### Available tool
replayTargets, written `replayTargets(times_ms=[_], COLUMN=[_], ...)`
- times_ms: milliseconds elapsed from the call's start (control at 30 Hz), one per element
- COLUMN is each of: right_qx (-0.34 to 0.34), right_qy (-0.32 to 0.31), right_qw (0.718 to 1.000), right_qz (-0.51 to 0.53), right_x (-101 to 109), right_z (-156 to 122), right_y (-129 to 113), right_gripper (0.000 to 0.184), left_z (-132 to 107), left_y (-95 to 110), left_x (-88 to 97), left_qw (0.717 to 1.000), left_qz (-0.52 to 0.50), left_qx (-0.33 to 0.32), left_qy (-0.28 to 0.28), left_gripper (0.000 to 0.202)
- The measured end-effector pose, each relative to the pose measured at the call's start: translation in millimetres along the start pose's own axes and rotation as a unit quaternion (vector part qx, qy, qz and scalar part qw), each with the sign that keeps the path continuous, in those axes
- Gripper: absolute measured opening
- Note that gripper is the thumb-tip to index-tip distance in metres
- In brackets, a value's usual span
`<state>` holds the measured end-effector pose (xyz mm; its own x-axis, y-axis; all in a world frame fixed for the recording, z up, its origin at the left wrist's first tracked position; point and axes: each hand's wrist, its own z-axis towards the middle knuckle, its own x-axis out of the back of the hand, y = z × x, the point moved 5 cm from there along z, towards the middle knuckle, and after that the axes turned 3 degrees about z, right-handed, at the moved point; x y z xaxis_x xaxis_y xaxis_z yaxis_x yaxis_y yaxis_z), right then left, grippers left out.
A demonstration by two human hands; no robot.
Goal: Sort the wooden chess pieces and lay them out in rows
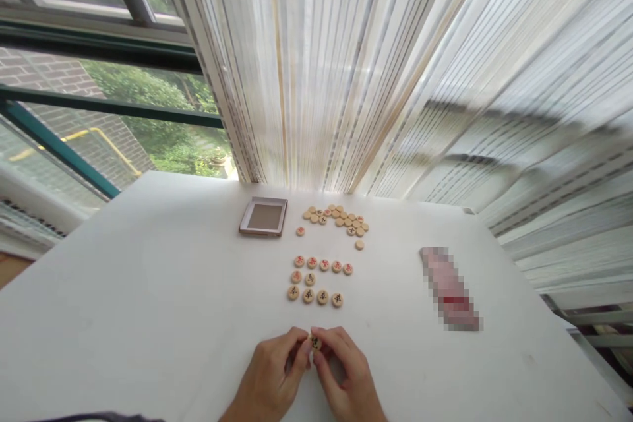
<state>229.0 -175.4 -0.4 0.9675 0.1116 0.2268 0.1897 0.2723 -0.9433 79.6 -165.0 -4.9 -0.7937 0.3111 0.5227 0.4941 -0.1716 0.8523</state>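
Writing: black character on the held piece [315,343], too small to read for sure. Near row [323,297] all the same black mark, looks like 卒. Middle row [310,279] has one red character, one black, the black maybe 馬. Far row [324,265] red characters, too small to make out. Pinkish-red item [449,290] at right is pixelated, any print illegible.

Hands: left hand [273,366] and right hand [349,369] at the near side, fingertips close together, fingers curled. Both pinch the held piece between thumb and fingers, just nearer than the rows, over the white table [163,303].

Counts: far row 5, middle 2, near 4. One red-marked loose piece [300,231], one plain loose piece [359,245]. Far cluster [339,214] roughly twenty, overlapping, mostly unmarked faces. One shallow box [246,219], far, left of cluster.
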Motion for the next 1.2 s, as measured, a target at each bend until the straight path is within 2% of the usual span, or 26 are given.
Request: replayTargets(times_ms=[133, 500, 700, 833, 1033, 1200], right_qx=[0.013, -0.023, -0.027, -0.023, -0.077, -0.086], right_qy=[0.006, 0.014, 0.017, 0.020, 0.059, 0.089], right_qw=[1.000, 0.999, 0.998, 0.998, 0.990, 0.984], right_qz=[0.004, 0.046, 0.060, 0.059, 0.105, 0.129], right_x=[0, 3, 0, -1, 0, 4], right_z=[0, -1, -2, -2, -7, -7], right_y=[-1, 0, 4, 6, 14, 12], right_gripper=[0.029, 0.015, 0.016, 0.019, 0.025, 0.029], left_z=[0, 0, -1, -2, -1, 5], left_y=[6, 15, 17, 15, 3, 10], left_x=[2.1, 6.3, 7.2, 7.2, 5.3, 7.1], left_qw=[1.000, 0.999, 0.999, 0.999, 0.998, 0.998], left_qz=[0.022, 0.015, 0.026, 0.017, -0.031, -0.063], left_qx=[-0.011, -0.021, -0.031, -0.030, 0.005, -0.011], left_qy=[0.009, 0.032, 0.020, 0.034, 0.046, 0.029], left_gripper=[0.028, 0.026, 0.026, 0.021, 0.023, 0.022])
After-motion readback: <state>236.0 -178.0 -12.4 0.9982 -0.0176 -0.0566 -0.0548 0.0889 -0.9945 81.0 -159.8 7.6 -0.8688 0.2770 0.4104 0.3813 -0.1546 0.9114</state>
